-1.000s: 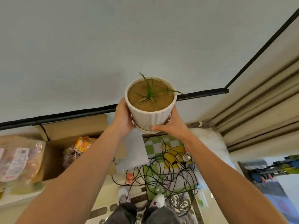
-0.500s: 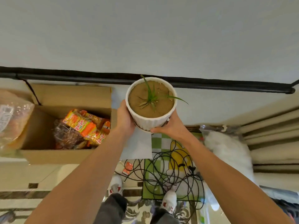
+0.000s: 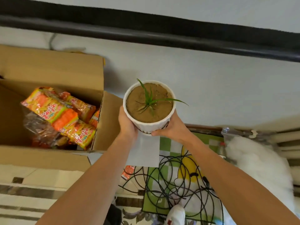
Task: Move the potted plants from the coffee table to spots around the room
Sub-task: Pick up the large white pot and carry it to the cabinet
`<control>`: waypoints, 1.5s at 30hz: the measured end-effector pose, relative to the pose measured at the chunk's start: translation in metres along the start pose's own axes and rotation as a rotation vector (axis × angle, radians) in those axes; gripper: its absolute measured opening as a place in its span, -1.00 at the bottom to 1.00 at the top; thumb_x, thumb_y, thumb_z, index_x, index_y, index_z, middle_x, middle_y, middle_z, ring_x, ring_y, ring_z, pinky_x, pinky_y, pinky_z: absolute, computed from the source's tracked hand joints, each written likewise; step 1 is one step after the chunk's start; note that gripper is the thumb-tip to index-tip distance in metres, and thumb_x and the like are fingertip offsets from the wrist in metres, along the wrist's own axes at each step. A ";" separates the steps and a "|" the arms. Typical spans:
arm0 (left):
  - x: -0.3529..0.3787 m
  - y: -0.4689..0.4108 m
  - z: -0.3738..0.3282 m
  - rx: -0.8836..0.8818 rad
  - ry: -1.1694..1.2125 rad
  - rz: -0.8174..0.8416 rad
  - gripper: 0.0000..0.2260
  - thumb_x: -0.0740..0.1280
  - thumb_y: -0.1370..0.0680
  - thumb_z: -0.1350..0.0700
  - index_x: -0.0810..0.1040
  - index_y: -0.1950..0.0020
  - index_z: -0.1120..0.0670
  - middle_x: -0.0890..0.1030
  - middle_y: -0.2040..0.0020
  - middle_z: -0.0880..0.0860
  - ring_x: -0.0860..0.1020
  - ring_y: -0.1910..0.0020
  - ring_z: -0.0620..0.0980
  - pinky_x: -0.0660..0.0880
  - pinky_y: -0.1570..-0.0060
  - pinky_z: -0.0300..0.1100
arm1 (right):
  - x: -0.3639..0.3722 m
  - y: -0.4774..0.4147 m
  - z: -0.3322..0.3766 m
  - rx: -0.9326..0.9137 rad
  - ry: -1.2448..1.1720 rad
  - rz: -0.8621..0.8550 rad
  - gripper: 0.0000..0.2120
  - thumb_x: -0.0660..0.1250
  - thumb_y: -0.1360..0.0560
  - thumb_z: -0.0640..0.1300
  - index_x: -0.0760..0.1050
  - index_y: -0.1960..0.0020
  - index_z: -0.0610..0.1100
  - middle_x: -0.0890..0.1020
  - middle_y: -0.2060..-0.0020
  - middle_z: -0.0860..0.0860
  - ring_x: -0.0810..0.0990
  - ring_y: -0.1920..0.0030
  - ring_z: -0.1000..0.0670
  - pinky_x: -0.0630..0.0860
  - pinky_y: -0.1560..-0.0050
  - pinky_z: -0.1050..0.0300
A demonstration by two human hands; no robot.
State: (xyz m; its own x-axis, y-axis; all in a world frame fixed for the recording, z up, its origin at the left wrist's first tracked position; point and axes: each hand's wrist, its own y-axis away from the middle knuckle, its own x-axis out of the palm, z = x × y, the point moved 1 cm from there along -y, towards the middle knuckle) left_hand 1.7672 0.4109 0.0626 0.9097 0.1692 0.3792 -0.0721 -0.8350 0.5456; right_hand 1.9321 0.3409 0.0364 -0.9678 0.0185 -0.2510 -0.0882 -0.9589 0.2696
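You've got the white ribbed pot (image 3: pixel 150 122) w/ its small green sprout (image 3: pixel 150 101) clamped betw. both hands, left hand (image 3: pixel 127 123) and right hand (image 3: pixel 172 128) (pot upright), just right of the open cardboard box (image 3: pixel 53 70) of snack packets (image 3: pixel 56 112).

You are looking at only one spot with print: the orange and green plastic snack packets (image 3: pixel 59 113) lying inside the open brown cardboard box (image 3: pixel 53 73). Large red characters are showing on white patches of those wrappers, but they are sitting too blurred and tilted for you to read. Nothing else around that box is carrying legible text.
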 end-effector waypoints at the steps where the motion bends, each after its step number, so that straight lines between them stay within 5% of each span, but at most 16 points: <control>1: -0.003 -0.007 0.007 0.000 0.013 -0.006 -0.61 0.07 -0.70 -0.03 0.67 -0.16 0.07 0.70 -0.14 0.18 0.62 -0.21 0.22 0.53 -0.29 0.20 | 0.002 -0.007 -0.008 -0.002 -0.001 0.013 0.15 0.75 -0.16 -0.11 0.10 -0.52 0.10 0.42 -0.35 0.29 0.41 -0.29 0.46 0.42 -0.14 0.55; 3: -0.008 -0.019 0.022 -0.005 0.028 -0.001 -0.59 0.06 -0.70 -0.04 0.65 -0.22 0.09 0.66 -0.23 0.22 0.58 -0.28 0.25 0.51 -0.31 0.22 | 0.005 -0.017 -0.026 0.005 -0.011 0.039 0.16 0.75 -0.17 -0.11 0.10 -0.54 0.06 0.42 -0.36 0.26 0.41 -0.31 0.43 0.42 -0.16 0.53; 9: -0.017 -0.053 0.051 -0.018 0.039 -0.008 -0.57 0.06 -0.68 -0.08 0.74 0.00 -0.05 0.73 -0.02 0.05 0.66 -0.11 0.08 0.57 -0.22 0.13 | 0.014 -0.039 -0.065 0.030 -0.023 0.035 0.15 0.75 -0.16 -0.10 0.13 -0.55 0.03 0.47 -0.37 0.20 0.44 -0.33 0.34 0.45 -0.16 0.50; 18: -0.021 -0.080 0.064 0.012 0.033 -0.036 -0.55 0.05 -0.69 -0.03 0.73 0.06 -0.03 0.74 0.08 0.03 0.70 0.05 0.00 0.62 -0.04 0.03 | 0.022 -0.063 -0.089 0.016 -0.045 0.029 0.16 0.76 -0.16 -0.13 0.13 -0.56 0.03 0.47 -0.40 0.14 0.46 -0.41 0.17 0.50 -0.31 0.27; 23: -0.028 -0.088 0.066 0.044 0.032 -0.074 -0.55 0.08 -0.68 0.00 0.75 0.13 -0.06 0.75 0.12 0.00 0.71 0.08 -0.02 0.63 0.01 -0.01 | 0.027 -0.072 -0.098 0.024 -0.065 0.051 0.17 0.76 -0.14 -0.13 0.16 -0.56 0.06 0.49 -0.40 0.17 0.47 -0.39 0.20 0.52 -0.25 0.33; 29: -0.027 -0.087 0.064 0.053 0.050 -0.116 -0.53 0.10 -0.67 -0.01 0.76 0.22 -0.08 0.75 0.16 -0.02 0.72 0.16 -0.05 0.68 0.13 -0.08 | 0.028 -0.076 -0.099 0.016 -0.030 -0.008 0.22 0.77 -0.04 -0.06 0.18 -0.55 -0.01 0.40 -0.45 -0.02 0.41 -0.48 -0.06 0.46 -0.43 -0.21; 37: -0.023 -0.085 0.062 0.063 0.056 -0.151 -0.51 0.12 -0.70 0.09 0.72 0.30 -0.02 0.70 0.37 -0.06 0.68 0.38 -0.14 0.59 0.43 -0.25 | 0.051 -0.057 -0.113 0.061 0.109 -0.239 0.14 0.65 -0.04 0.21 0.24 -0.53 0.09 0.43 -0.31 0.22 0.39 -0.38 0.07 0.47 -0.39 -0.10; 40: -0.024 -0.088 0.062 0.032 0.053 -0.133 -0.47 0.12 -0.70 0.10 0.72 0.36 -0.03 0.69 0.40 -0.07 0.68 0.39 -0.13 0.59 0.44 -0.24 | 0.051 -0.062 -0.113 0.043 0.175 -0.266 0.11 0.70 -0.07 0.12 0.29 -0.52 0.01 0.47 -0.30 0.13 0.36 -0.32 0.09 0.48 -0.35 -0.10; 45: -0.020 -0.097 0.054 0.018 -0.031 -0.132 -0.70 0.13 -0.70 0.16 0.59 0.12 0.06 0.69 0.40 -0.08 0.68 0.36 -0.11 0.61 0.40 -0.22 | 0.056 -0.057 -0.110 0.034 0.164 -0.364 0.03 0.73 -0.08 0.03 0.36 -0.46 -0.05 0.49 -0.21 0.11 0.38 -0.20 0.14 0.50 -0.25 -0.06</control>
State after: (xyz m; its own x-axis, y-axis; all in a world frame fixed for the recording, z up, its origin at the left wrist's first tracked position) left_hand 1.7784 0.4601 -0.0381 0.9232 0.2619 0.2813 0.0560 -0.8157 0.5758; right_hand 1.9091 0.3650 -0.0951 -0.8213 0.3074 -0.4806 -0.4291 -0.8880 0.1652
